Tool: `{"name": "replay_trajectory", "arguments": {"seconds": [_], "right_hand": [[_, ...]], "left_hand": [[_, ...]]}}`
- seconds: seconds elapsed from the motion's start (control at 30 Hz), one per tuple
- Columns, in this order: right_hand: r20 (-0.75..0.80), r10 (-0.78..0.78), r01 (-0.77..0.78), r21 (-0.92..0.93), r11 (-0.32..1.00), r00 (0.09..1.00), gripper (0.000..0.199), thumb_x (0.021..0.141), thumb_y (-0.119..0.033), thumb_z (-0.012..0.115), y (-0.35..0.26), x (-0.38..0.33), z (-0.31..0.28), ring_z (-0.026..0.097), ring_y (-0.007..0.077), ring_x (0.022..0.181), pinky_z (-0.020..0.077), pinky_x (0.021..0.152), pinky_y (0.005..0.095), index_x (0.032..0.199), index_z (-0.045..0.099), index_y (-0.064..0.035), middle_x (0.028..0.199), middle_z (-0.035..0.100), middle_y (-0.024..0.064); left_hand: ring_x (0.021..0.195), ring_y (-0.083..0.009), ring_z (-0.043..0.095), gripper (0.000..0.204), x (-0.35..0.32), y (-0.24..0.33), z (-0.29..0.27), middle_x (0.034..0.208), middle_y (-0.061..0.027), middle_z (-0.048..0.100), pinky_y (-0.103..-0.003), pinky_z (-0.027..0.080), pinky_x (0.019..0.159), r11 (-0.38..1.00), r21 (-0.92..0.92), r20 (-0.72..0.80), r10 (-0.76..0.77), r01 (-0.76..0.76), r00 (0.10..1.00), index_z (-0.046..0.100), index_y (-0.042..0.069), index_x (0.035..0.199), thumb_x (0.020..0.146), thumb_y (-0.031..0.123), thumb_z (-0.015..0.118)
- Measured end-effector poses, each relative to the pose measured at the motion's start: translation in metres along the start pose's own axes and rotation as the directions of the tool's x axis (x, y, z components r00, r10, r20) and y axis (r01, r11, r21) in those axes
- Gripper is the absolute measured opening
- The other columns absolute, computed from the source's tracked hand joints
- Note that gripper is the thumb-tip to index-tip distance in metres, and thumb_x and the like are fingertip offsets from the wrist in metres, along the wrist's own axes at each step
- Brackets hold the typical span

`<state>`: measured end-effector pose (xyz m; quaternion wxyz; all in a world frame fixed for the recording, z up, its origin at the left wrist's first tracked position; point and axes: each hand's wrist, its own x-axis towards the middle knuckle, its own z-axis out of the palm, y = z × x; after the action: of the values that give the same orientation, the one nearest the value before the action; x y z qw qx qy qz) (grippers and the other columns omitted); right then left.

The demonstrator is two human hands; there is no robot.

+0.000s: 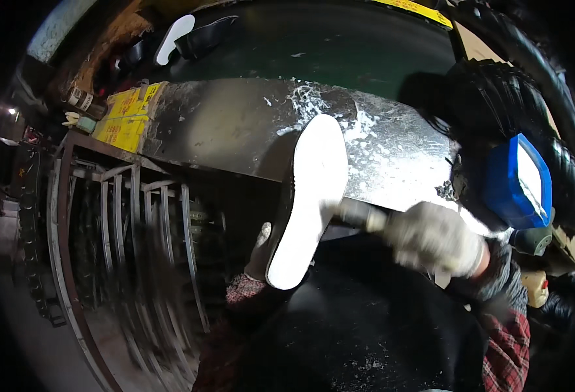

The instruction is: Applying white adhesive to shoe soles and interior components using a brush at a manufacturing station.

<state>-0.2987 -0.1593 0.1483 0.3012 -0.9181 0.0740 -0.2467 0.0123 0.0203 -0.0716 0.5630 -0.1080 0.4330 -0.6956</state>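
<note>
A shoe sole [320,163] with a bright white face and a dark edge is held upright and slightly tilted in front of me. My left hand [257,253], in a light glove, grips it from behind at the lower left; the thumb shows beside the edge, and the other fingers are hidden. In a dirty pale glove, my right hand [431,238] is closed round the handle of a brush [360,214]. The brush's blurred tip meets the right edge of the sole near its narrow middle.
A metal worktop [215,124] smeared with white lies behind the sole. At right stand a blue tub [501,186] of white stuff and stacked black soles [496,98]. A metal rack [119,215] is at left; beyond the worktop runs a dark green surface [339,46] bearing another white sole [175,36].
</note>
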Motion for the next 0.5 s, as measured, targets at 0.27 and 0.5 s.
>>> {"name": "replay_trajectory", "arguments": {"seconds": [0.27, 0.5], "right_hand": [[0.037, -0.133, 0.137, -0.385, 0.913, 0.99, 0.028, 0.081, -0.013, 0.061, 0.032, 0.072, 0.002, 0.063, 0.0294, 0.084, 0.0551, 0.068, 0.0362, 0.108, 0.064, -0.0077, 0.095, 0.062, 0.0126], [0.036, -0.437, 0.438, -0.078, 0.895, 0.899, 0.026, 0.083, -0.015, 0.062, -0.037, 0.042, 0.025, 0.065, 0.0201, 0.076, 0.0544, 0.064, 0.0298, 0.107, 0.066, -0.0071, 0.08, 0.063, 0.0084]], "left_hand": [[0.142, -0.0278, 0.034, 0.069, 0.0, -0.066, 0.039, 0.153, -0.0129, 0.036, -0.044, 0.026, 0.118, 0.343, 0.931, 0.183, -0.142, -0.125, 0.973, 0.028, 0.005, 0.151, 0.1, 0.05, 0.043], [0.119, -0.0275, 0.055, 0.068, 0.001, -0.105, 0.084, 0.133, -0.0155, 0.055, -0.044, 0.047, 0.1, 0.439, 0.862, 0.217, 0.137, -0.255, 0.967, 0.044, 0.001, 0.141, 0.099, 0.055, 0.042]]}}
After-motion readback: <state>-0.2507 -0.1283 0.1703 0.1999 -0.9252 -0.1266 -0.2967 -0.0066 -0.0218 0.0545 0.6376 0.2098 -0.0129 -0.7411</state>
